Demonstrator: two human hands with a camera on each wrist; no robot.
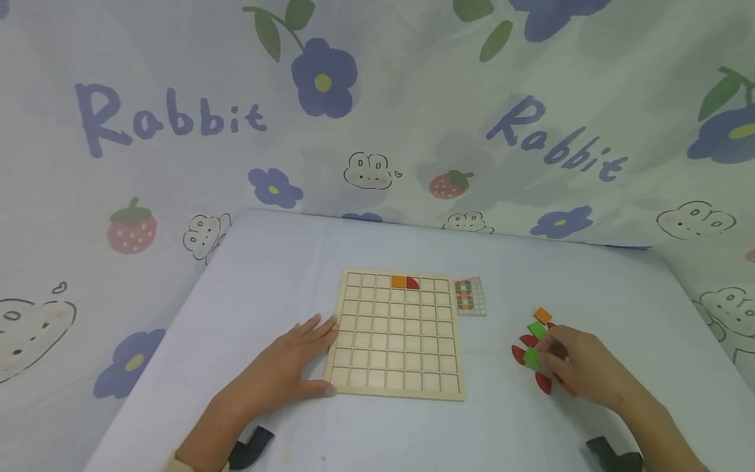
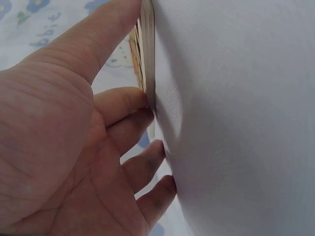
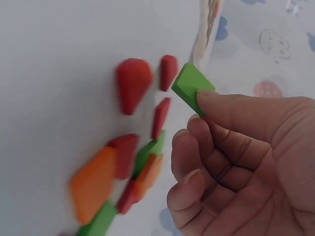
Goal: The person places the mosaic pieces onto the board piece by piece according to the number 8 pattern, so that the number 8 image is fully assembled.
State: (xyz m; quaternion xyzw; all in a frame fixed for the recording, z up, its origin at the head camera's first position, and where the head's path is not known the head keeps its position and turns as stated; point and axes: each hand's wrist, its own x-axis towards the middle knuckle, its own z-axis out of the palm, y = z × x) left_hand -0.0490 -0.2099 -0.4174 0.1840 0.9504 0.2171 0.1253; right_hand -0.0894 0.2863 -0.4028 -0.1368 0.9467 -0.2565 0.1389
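A square wooden grid board (image 1: pixel 377 359) lies on the white table. In its top row sit an orange square (image 1: pixel 398 282) and a red quarter-circle piece (image 1: pixel 412 283), side by side. My left hand (image 1: pixel 287 367) rests at the board's left edge, fingers spread, thumb near the lower corner; the left wrist view shows fingertips against the board's side (image 2: pixel 150 59). My right hand (image 3: pixel 241 147) pinches a green square tile (image 3: pixel 191 84) between thumb and forefinger, over a loose group of red, green and orange pieces. The other fingers curl toward the palm.
A card with a coloured pattern (image 1: pixel 472 298) lies against the board's right edge. Near my right hand are a loose orange square (image 1: pixel 542 315), a green tile (image 1: pixel 537 329) and several red pieces (image 1: pixel 543 383). A printed cloth (image 1: pixel 413 131) hangs behind the table.
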